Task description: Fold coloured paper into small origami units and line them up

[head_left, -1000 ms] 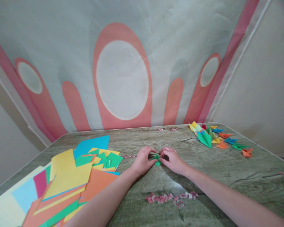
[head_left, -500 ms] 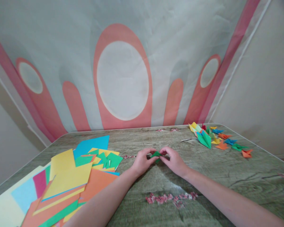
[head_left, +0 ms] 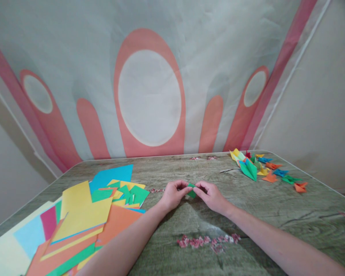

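Note:
A small folded green paper piece [head_left: 191, 190] is pinched between both hands just above the table's middle. My left hand [head_left: 174, 195] grips its left side with curled fingers. My right hand [head_left: 210, 195] grips its right side the same way. Most of the green piece is hidden by my fingertips. Both forearms reach in from the bottom edge.
A loose pile of coloured paper sheets [head_left: 80, 216] covers the table's left side. Several small folded paper figures [head_left: 264, 168] lie at the far right. The wood-patterned table [head_left: 276, 214] has pink flower marks [head_left: 207, 241] near me. A patterned wall stands behind.
The green piece was lying on the table under my fingers; now both hands have lifted it slightly and closed in on it, so less of it shows.

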The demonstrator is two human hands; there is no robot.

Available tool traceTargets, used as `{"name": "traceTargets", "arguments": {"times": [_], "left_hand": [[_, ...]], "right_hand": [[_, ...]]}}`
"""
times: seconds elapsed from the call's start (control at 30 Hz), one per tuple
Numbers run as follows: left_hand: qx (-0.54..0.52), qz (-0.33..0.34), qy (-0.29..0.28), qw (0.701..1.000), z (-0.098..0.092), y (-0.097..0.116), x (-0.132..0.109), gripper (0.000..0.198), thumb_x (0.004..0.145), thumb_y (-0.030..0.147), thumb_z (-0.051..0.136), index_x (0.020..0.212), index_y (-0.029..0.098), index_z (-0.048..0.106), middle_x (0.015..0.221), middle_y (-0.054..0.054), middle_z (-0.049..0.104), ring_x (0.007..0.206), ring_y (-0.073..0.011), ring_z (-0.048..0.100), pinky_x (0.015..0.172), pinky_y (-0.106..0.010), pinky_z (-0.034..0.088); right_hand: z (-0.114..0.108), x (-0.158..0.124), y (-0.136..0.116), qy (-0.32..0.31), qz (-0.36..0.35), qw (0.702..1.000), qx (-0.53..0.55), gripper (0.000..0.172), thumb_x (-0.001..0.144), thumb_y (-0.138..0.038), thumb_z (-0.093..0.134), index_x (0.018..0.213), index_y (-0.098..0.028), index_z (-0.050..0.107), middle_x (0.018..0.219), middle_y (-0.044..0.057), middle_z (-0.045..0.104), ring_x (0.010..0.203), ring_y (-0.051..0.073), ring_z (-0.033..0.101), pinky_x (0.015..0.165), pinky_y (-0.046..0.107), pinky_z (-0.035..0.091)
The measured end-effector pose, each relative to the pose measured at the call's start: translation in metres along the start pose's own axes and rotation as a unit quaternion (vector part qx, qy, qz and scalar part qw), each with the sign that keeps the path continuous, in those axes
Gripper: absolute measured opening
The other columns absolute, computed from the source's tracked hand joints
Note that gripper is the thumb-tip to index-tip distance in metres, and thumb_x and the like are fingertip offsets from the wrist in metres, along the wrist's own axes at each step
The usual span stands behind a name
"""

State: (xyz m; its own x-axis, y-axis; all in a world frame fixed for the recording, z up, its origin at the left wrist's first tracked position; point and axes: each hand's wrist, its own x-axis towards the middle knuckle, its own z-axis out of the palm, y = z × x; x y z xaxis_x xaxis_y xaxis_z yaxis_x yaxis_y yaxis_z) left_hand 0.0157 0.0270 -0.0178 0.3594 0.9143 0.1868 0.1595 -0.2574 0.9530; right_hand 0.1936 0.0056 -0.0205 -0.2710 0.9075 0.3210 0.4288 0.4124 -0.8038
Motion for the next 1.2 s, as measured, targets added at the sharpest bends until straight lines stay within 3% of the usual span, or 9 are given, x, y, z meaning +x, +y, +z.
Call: {"name": "traceTargets", "arguments": {"times": [0.27, 0.5, 0.77, 0.93, 1.07, 1.2], "left_hand": [[0.05, 0.005, -0.012, 0.999, 0.001, -0.001, -0.002, 0.03, 0.074, 0.042, 0.06, 0.071, 0.013, 0.062, 0.064, 0.001, 0.059, 0.058, -0.0101, 0.049, 0.056, -0.021, 0.037], [0.034, 0.011, -0.027, 0.999, -0.003, 0.0, -0.001, 0.033, 0.075, 0.044, 0.059, 0.064, 0.013, 0.054, 0.058, 0.003, 0.051, 0.055, -0.0083, 0.042, 0.053, -0.019, 0.033], [-0.007, 0.021, -0.034, 0.999, -0.004, 0.002, -0.002, 0.032, 0.077, 0.042, 0.058, 0.067, 0.013, 0.055, 0.059, 0.003, 0.048, 0.055, -0.0075, 0.041, 0.053, -0.019, 0.033], [0.044, 0.033, -0.018, 0.998, -0.001, 0.008, -0.003, 0.03, 0.075, 0.04, 0.062, 0.091, 0.015, 0.062, 0.079, -0.002, 0.061, 0.069, -0.0123, 0.053, 0.064, -0.022, 0.04], [0.089, 0.055, 0.007, 0.995, -0.001, 0.01, -0.003, 0.024, 0.076, 0.039, 0.059, 0.075, 0.015, 0.063, 0.075, -0.003, 0.061, 0.073, -0.0142, 0.054, 0.069, -0.024, 0.042], [0.066, 0.031, 0.011, 0.997, -0.001, 0.006, -0.002, 0.028, 0.077, 0.041, 0.058, 0.072, 0.014, 0.061, 0.068, -0.002, 0.059, 0.066, -0.0126, 0.052, 0.064, -0.023, 0.042]], "right_hand": [[-0.002, 0.003, 0.006, 0.031, 0.016, 0.998, 0.055, 0.026, 0.085, -0.04, 0.046, 0.075, -0.018, 0.055, 0.064, -0.001, 0.052, 0.06, 0.013, 0.048, 0.057, 0.024, 0.038], [0.0, 0.002, 0.002, 0.045, 0.022, 0.996, 0.079, 0.026, 0.083, -0.041, 0.049, 0.075, -0.018, 0.056, 0.066, -0.001, 0.054, 0.062, 0.013, 0.049, 0.058, 0.023, 0.039], [-0.001, 0.004, 0.005, 0.004, 0.038, 0.989, 0.141, 0.026, 0.081, -0.042, 0.052, 0.08, -0.016, 0.058, 0.067, -0.002, 0.054, 0.061, 0.012, 0.048, 0.057, 0.023, 0.038], [-0.003, 0.001, -0.002, 0.009, -0.004, 0.999, 0.05, 0.024, 0.081, -0.039, 0.053, 0.069, -0.018, 0.057, 0.06, -0.003, 0.051, 0.057, 0.012, 0.046, 0.056, 0.023, 0.036], [-0.001, -0.002, -0.007, -0.001, -0.051, 0.998, -0.029, 0.027, 0.082, -0.035, 0.052, 0.062, -0.019, 0.056, 0.06, -0.001, 0.051, 0.06, 0.013, 0.048, 0.059, 0.025, 0.037], [-0.002, 0.0, -0.008, -0.021, -0.058, 0.998, -0.019, 0.033, 0.086, -0.037, 0.045, 0.061, -0.019, 0.057, 0.059, -0.001, 0.052, 0.059, 0.014, 0.048, 0.058, 0.025, 0.037]]}}
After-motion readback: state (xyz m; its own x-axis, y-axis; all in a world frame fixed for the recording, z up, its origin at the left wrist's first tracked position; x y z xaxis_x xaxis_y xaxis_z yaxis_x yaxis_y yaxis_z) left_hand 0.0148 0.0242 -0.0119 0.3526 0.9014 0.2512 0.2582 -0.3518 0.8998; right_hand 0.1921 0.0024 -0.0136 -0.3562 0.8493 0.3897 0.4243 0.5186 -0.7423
